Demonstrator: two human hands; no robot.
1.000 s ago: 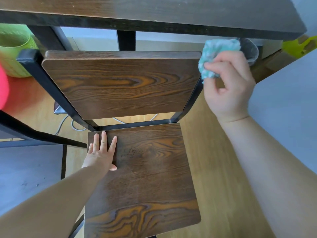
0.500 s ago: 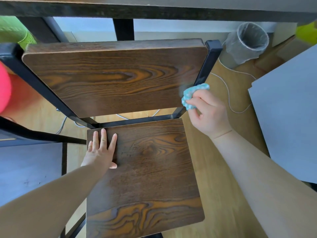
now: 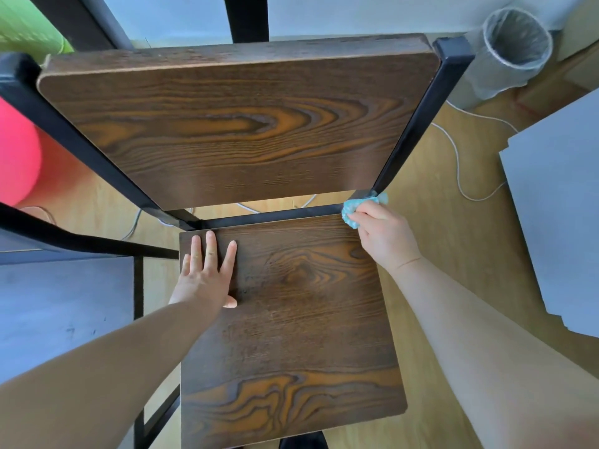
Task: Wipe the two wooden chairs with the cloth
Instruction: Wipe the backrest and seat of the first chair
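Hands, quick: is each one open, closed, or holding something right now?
Left hand: open, fingers straight, flat on the dark brown wooden chair seat.
Right hand: closed around the crumpled turquoise cloth, at the black metal chair frame.

Light wooden floor [image 3: 437, 241]. A waste bin [image 3: 510, 56] (lined with clear plastic) stands near a pale wall [image 3: 356, 14]. Below the bin trails a white cable [image 3: 458, 163]; below and right of it, grey boards [image 3: 557, 205].
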